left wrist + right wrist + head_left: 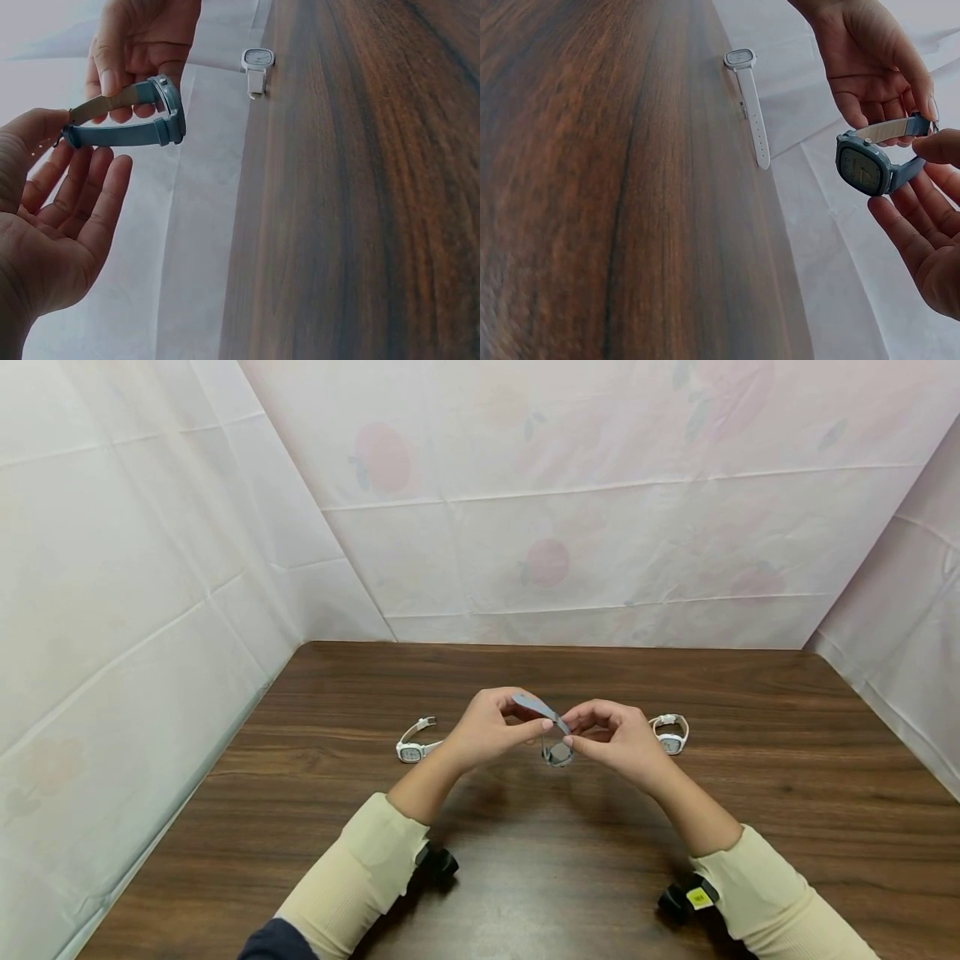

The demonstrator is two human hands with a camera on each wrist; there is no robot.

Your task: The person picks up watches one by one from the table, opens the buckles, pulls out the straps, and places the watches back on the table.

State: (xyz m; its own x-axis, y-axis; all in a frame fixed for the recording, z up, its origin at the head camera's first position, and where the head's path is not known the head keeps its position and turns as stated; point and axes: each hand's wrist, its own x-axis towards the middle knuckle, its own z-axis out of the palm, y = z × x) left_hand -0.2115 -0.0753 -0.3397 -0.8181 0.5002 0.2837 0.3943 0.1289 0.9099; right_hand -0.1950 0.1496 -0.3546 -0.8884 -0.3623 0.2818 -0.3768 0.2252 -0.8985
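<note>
Both hands hold a blue wristwatch [557,755] above the table, its strap bent round into a loop. My left hand [491,727] pinches the strap near the buckle, with thumb on one side and fingers beneath, as the left wrist view shows. Thumb and fingers of my right hand [611,735] pinch the strap [116,136] nearer the case. The square dial [862,171] faces outward in the right wrist view. Whether the strap is fastened, I cannot tell; fingers partly cover the buckle end.
A white watch [410,754] lies left of my left hand, its strap curving backward. Another white watch [671,743], strap looped, lies beyond my right wrist. The brown wooden table [555,893] meets pale fabric walls [600,552] at the back and sides.
</note>
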